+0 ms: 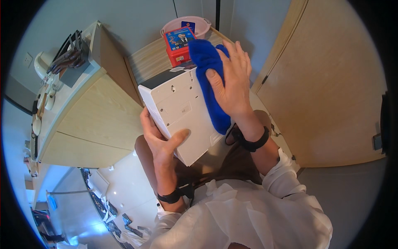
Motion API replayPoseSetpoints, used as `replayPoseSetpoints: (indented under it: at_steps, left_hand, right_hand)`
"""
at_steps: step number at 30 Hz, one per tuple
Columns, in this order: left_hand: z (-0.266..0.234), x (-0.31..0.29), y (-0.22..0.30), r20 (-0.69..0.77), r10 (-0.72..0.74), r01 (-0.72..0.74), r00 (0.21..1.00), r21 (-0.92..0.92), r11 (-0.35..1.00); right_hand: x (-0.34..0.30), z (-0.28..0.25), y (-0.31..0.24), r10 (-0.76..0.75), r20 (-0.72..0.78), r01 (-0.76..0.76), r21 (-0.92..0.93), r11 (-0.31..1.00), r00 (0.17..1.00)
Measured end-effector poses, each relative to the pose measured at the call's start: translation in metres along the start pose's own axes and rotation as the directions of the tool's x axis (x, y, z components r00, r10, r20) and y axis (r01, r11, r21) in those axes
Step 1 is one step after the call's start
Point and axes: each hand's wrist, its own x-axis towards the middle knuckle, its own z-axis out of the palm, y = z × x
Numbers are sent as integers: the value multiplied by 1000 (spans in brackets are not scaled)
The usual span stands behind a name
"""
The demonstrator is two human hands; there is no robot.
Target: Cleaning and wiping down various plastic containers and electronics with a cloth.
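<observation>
A white, flat box-shaped device (188,108) is tilted up in front of me, its back face with screw holes and a keyhole slot toward me. A dark panel shows along its upper left edge. My left hand (159,139) grips its lower left side, thumb on the back face and the other fingers around the far side. Draped over the device's right edge is a blue cloth (209,89). My right hand (234,89) holds that cloth against the edge, thumb pressed on it and fingers stretched past it. Those fingertips are partly behind the cloth.
A red box (178,54) with a blue printed lid stands on a wooden surface (147,60) ahead, before a pink basin (201,27). Left is a wooden cabinet (93,110) with utensils on top. A wooden door (327,91) stands at right. Assorted items lie on the floor at lower left.
</observation>
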Motion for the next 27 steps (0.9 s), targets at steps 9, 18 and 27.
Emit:
replayPoseSetpoints:
  at_steps: [9, 18, 27]
  left_hand:
    - [-23, 13, -21, -6, -14, 12, 1000, -248, 969]
    - [-36, 22, -29, -50, -56, 31, 997, -410, 912]
    - [-27, 22, -29, -114, -69, 24, 991, -356, 934]
  right_hand:
    - [-35, 1, -12, 104, 198, -163, 313, 935, 975]
    - [-77, -10, -16, 144, 353, -281, 374, 884, 924]
    - [-79, -7, -28, 92, 213, -115, 100, 988, 973]
